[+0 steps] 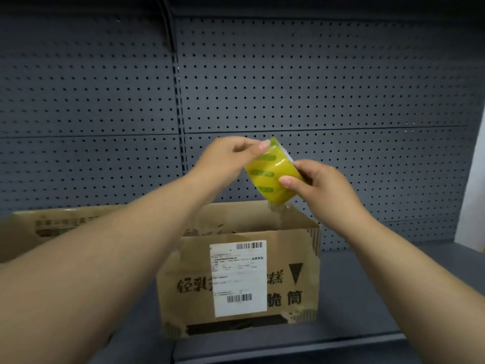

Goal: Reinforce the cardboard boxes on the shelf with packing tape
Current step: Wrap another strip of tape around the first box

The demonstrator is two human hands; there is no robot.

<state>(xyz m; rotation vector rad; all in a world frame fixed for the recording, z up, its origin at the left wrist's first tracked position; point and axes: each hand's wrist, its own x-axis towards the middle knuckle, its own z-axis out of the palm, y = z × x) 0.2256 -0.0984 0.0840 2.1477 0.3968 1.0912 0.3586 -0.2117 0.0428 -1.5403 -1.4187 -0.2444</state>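
Shelf [362, 298]: dark grey metal, with a pegboard back wall.
On it, centre: cardboard box [288, 258], white label facing front.
On it, left: second cardboard box [23, 232].

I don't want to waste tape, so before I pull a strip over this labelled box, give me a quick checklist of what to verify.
1. Tape roll gripped: ok, right hand holds it.
2. Free end found: cannot tell; left hand pinches at the roll's top edge.
3. Labelled box steady on the shelf: ok, upright.
4. Box top closed: not ok, it stands open.
5. Strip anchored at the back rim: cannot tell; something clear and crinkled shows there.
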